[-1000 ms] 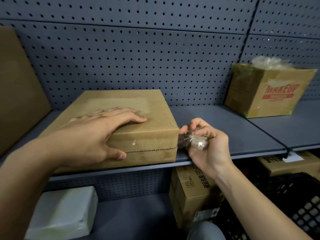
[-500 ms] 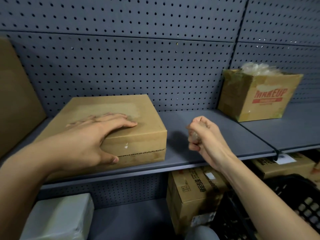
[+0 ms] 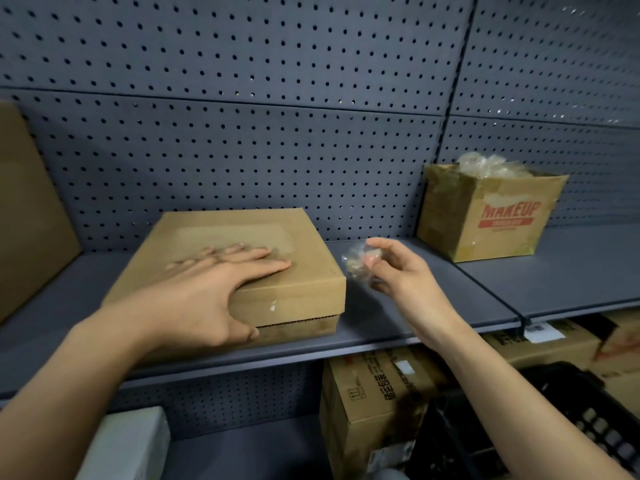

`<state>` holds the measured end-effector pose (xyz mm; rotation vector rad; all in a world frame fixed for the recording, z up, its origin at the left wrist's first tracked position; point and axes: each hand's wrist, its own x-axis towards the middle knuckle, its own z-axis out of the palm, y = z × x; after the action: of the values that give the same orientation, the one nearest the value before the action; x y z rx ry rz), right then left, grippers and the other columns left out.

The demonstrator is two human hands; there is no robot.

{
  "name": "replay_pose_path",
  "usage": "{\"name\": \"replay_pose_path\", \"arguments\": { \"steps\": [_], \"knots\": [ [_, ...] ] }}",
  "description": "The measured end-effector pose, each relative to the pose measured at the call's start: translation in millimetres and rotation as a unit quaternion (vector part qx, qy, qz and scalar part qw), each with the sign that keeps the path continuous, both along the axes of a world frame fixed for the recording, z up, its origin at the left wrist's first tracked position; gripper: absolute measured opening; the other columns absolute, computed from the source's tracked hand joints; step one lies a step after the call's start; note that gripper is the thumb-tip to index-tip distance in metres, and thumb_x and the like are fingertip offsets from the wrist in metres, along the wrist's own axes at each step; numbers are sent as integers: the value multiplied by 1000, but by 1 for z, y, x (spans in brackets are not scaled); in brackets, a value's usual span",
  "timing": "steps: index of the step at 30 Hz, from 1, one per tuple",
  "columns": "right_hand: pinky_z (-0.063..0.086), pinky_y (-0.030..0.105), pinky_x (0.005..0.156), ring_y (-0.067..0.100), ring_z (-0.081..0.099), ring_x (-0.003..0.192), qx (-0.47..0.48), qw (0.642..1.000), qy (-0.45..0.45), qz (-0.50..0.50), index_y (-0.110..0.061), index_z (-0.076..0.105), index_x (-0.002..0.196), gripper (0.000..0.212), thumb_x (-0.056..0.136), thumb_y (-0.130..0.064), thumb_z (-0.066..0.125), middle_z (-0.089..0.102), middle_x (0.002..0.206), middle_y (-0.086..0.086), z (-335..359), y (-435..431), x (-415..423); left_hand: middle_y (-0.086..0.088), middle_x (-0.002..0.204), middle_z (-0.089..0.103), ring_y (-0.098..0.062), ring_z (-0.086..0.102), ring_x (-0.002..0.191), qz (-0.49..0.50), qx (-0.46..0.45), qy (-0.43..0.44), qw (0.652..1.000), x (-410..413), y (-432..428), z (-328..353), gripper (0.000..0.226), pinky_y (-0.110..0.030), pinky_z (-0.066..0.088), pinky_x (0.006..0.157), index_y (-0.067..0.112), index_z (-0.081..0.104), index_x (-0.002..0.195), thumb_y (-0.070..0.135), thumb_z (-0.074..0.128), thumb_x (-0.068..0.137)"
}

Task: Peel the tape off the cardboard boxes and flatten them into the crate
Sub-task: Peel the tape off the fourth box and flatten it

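Observation:
A flat brown cardboard box (image 3: 304, 244) lies on the grey shelf (image 3: 398, 327). My left hand (image 3: 214, 292) rests flat on its lid, fingers straight, thumb against the front side. To the right of the box, my right hand (image 3: 398, 271) is raised above the shelf and pinches a crumpled wad of clear tape (image 3: 358, 263) between thumb and fingertips. An open box marked MAKEUP (image 3: 502, 223) stands at the back right, heaped with crumpled tape (image 3: 485, 166). A black crate (image 3: 561, 434) shows at the lower right, partly hidden by my right forearm.
A large cardboard sheet (image 3: 27, 209) leans at the far left of the shelf. Below the shelf stand a printed carton (image 3: 370, 400), more cartons (image 3: 554, 344) to the right and a white package (image 3: 128, 445). Perforated grey panels back the shelf.
My right hand has come away from the box's right corner with the tape wad, moved right and up, and its fingers have loosened. The view has shifted slightly. My left hand stays on the lid.

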<state>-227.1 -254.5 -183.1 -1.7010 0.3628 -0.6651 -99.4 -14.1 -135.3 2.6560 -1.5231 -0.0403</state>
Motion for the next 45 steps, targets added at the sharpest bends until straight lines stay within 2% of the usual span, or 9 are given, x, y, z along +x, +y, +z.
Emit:
{"name": "replay_pose_path", "arguments": {
  "steps": [3, 5, 15, 18, 20, 24, 27, 33, 45],
  "knots": [
    [52, 19, 82, 10, 68, 90, -42, 999, -12, -13, -34, 47, 133, 49, 92, -21, 70, 71, 93, 6, 9, -6, -8, 34, 157, -11, -1, -4, 150, 7, -14, -3, 1000, -2, -9, -2, 93, -40, 1, 123, 70, -4, 142, 66, 66, 81],
    [50, 17, 73, 6, 67, 83, -60, 996, -45, -48, -19, 61, 119, 37, 85, -18, 76, 72, 87, 2, 19, -10, -12, 32, 159, -7, -4, -1, 151, 10, -25, -6, 1000, -5, -16, -2, 93, -42, 3, 122, 67, -1, 144, 67, 66, 80],
    [56, 37, 92, 17, 70, 96, -198, 951, -95, -219, -11, 70, 101, 29, 77, -16, 85, 74, 96, 2, 93, -88, -28, 30, 158, 19, -4, 27, 144, 4, -95, -33, 995, -27, -52, 4, 78, -36, 28, 115, 55, 18, 151, 66, 60, 86],
    [54, 12, 70, 13, 65, 97, -260, 927, -60, -263, -9, 68, 112, 31, 85, -20, 79, 69, 102, -2, 105, -108, -24, 27, 159, 22, -8, 29, 144, 9, -100, -24, 995, -30, -60, 4, 74, -37, 29, 115, 53, 23, 150, 65, 59, 87],
    [47, 15, 55, 10, 59, 96, -295, 908, -28, -296, -11, 66, 117, 31, 89, -21, 74, 65, 107, -3, 111, -122, -21, 27, 159, 22, -9, 30, 144, 14, -97, -24, 995, -32, -65, 5, 73, -36, 29, 114, 52, 24, 150, 65, 57, 87],
    [41, 23, 84, 22, 59, 110, -309, 882, 10, -356, -6, 65, 120, 33, 92, -23, 71, 66, 117, 8, 113, -160, -6, 27, 157, 27, -10, 37, 141, 21, -97, -40, 994, -34, -69, 9, 68, -35, 34, 111, 49, 30, 149, 68, 52, 88],
    [37, 3, 70, 20, 58, 101, -318, 867, 28, -383, -3, 66, 118, 26, 94, -14, 67, 63, 119, 17, 112, -181, 6, 27, 152, 33, -11, 42, 136, 25, -100, -34, 994, -35, -72, 11, 64, -37, 37, 108, 47, 35, 148, 69, 49, 89],
    [50, 40, 85, 35, 61, 108, -362, 846, 94, -379, -8, 68, 117, 32, 90, -24, 72, 67, 116, 16, 115, -194, 22, 27, 146, 39, -10, 40, 133, 31, -104, -42, 993, -30, -77, 10, 56, -38, 38, 105, 47, 39, 145, 67, 43, 93],
    [43, 48, 95, 43, 49, 115, -411, 770, 272, -405, -4, 65, 112, 26, 95, -22, 57, 62, 115, 25, 131, -206, 34, 31, 144, 37, -6, 37, 134, 22, -107, -48, 993, -26, -74, 7, 57, -36, 40, 104, 50, 37, 145, 70, 38, 92]
  ]
}}
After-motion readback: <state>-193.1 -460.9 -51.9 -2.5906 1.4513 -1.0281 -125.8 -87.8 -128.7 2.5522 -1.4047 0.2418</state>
